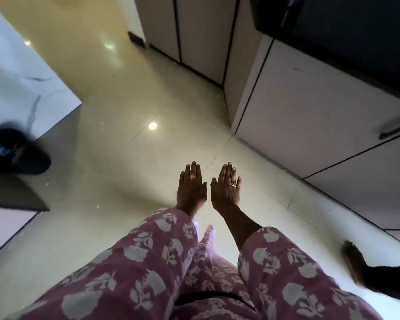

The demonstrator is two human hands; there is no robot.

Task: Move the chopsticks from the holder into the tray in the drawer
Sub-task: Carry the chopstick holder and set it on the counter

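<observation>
Drawer (310, 107), seemingly closed, runs off frame; left hand (191, 187), right hand (225, 189) flat.

A glossy cream tiled floor (129, 139) fills the middle of the view, crossed by thin grout lines. 1 bright round lamp reflection (152, 126) sits on the tiles near the centre, and 2 fainter ones lie farther up at the left. At the right runs a row of pale cabinet fronts (310, 100), split by dark gaps; 1 carries a dark bar handle (396, 129). A dark worktop (344, 19) overhangs them. Tall pale doors (201, 35) stand at the top centre. At the left a white marble-veined worktop (21, 77) juts in, with a blurred black object (14, 153) just below its edge.
</observation>
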